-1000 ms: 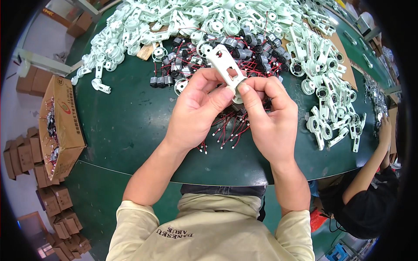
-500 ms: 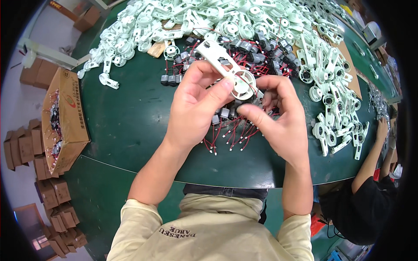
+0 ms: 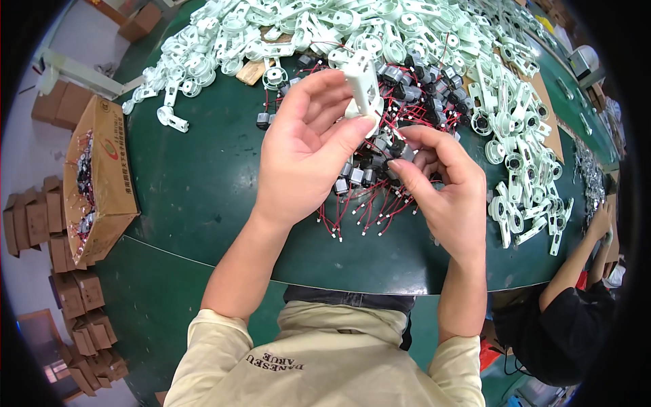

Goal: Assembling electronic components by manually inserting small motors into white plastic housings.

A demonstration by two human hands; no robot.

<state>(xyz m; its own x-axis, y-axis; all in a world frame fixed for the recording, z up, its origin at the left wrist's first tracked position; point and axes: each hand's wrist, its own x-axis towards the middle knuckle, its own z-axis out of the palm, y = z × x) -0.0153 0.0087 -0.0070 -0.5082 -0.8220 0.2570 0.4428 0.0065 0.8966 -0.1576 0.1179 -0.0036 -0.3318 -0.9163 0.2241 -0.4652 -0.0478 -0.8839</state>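
Note:
My left hand (image 3: 298, 159) is closed on a pale green plastic housing (image 3: 361, 80), a long arm with a round ring end. The housing stands tilted on edge, its ring end partly hidden by my thumb. Close by on the right, my right hand (image 3: 444, 186) pinches a small grey and black motor (image 3: 400, 149) between thumb and fingers, just below the housing's ring. Red wires run up from around the motor toward the housing. Under both hands lies a pile of similar motors (image 3: 356, 176) with red wires and white plugs.
A large heap of pale green housings (image 3: 305, 30) covers the far side of the green table (image 3: 196, 183), and more housings (image 3: 515, 176) lie at right. A carton (image 3: 112, 180) holding motors stands at left. A co-worker in black (image 3: 553, 325) works at far right.
My left hand has turned the housing from face-on to edge-on, its long arm more upright. My right hand has shifted slightly right, and the motor in its fingers shows more plainly.

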